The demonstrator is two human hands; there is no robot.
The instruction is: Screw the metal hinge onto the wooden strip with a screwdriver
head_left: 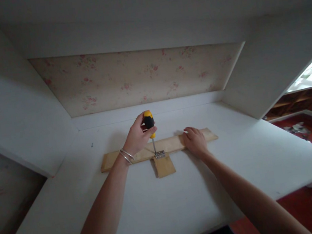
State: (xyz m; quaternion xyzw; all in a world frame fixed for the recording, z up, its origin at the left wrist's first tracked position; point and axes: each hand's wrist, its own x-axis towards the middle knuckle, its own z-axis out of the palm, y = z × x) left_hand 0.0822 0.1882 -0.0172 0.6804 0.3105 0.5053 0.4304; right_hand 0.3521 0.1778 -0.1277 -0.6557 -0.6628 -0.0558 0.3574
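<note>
- My left hand [139, 136] is wrapped around the handle of a screwdriver [150, 127], fingers closed on the black and yellow grip; two thin metal bangles [126, 155] sit on that wrist.
- The screwdriver stands nearly upright, handle up, its slim steel shaft running straight down to a small metal hinge [160, 154], where the tip meets it.
- My right hand [195, 141] lies flat and spread, palm down, pressing on the long wooden strip [173, 143] just to the right of the hinge; it grips nothing.
- That strip is pale, bare wood, thin and flat, with its long axis running left to right across the table, the right end tilted slightly away from me.
- A short block [164, 166] of the same wood juts toward me from the middle of the strip, joined at the hinge, so the two make a T shape.
- Both pieces rest on the smooth white table [236, 160], near its back edge.
- Behind stands a faded panel of floral wallpaper [139, 75], framed by white boards.
</note>
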